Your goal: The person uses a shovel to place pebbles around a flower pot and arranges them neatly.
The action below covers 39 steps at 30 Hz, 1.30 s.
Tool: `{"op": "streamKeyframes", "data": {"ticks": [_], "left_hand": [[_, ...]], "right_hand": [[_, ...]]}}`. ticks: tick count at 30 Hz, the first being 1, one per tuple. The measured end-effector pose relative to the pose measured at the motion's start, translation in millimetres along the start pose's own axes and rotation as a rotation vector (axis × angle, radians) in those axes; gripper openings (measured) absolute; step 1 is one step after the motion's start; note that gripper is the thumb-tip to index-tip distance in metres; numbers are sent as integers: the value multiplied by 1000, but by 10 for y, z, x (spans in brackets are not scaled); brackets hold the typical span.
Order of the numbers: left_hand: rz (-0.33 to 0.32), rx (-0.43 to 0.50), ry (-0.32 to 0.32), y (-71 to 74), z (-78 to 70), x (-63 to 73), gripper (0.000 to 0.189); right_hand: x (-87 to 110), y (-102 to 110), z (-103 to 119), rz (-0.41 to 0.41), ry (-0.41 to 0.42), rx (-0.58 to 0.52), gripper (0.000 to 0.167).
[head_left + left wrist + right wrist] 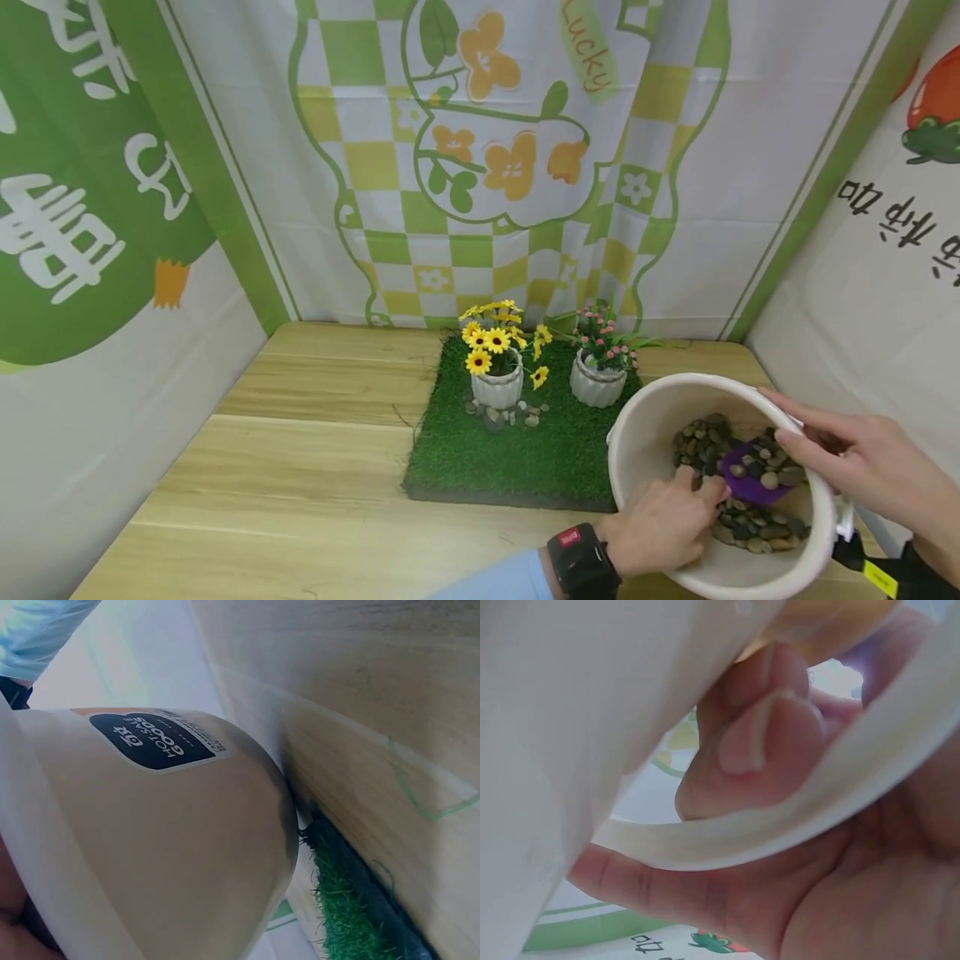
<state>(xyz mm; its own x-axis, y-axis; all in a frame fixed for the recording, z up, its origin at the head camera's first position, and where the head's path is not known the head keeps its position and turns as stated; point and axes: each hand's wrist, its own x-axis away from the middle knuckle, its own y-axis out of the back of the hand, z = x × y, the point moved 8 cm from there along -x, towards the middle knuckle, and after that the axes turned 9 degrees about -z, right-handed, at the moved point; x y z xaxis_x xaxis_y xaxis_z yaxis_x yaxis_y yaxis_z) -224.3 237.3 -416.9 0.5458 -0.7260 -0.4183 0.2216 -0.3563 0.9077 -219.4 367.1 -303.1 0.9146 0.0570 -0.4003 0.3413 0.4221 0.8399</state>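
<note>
A white bucket (pixel 647 417) tilts toward me at the right of the table, its mouth showing many pebbles (pixel 761 527). My left hand (pixel 663 527) reaches inside and grips a purple scoop (pixel 757 487) with pebbles lying on it; the scoop's handle is hidden by the fingers. At the right side of the rim, my right hand (pixel 855 446) holds the bucket, thumb over the edge. The right wrist view has the fingers (pixel 772 742) curled by a curved white strip, seemingly the bucket's handle. The left wrist view is mostly the bucket's outer wall (pixel 172 840) with a dark label (pixel 161 741).
A square of artificial grass (pixel 517 467) lies left of the bucket on the wooden table (pixel 300 483). On it stand a white pot (pixel 497 390) with yellow flowers, small stones (pixel 495 417) at its foot, and another white pot (pixel 597 383) with pink flowers. Printed curtains (pixel 495 167) enclose the table.
</note>
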Motion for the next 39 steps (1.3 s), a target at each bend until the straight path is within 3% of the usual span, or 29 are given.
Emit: {"op": "streamKeyframes", "data": {"ticks": [10, 19, 27, 35, 39], "left_hand": [[-32, 10, -9, 50, 64, 79, 30], [-67, 28, -2, 231, 200, 196, 10], [-78, 65, 27, 380, 285, 320, 5], [-111, 111, 31, 633, 383, 425, 9], [-165, 116, 20, 803, 438, 464, 15]], "right_hand": [[-3, -60, 27, 19, 9, -25, 51], [-50, -46, 4, 12, -20, -26, 51], [-48, -53, -8, 3, -27, -32, 50], [-45, -43, -26, 16, -45, 6, 51], [-46, -33, -36, 19, -55, 16, 52]]}}
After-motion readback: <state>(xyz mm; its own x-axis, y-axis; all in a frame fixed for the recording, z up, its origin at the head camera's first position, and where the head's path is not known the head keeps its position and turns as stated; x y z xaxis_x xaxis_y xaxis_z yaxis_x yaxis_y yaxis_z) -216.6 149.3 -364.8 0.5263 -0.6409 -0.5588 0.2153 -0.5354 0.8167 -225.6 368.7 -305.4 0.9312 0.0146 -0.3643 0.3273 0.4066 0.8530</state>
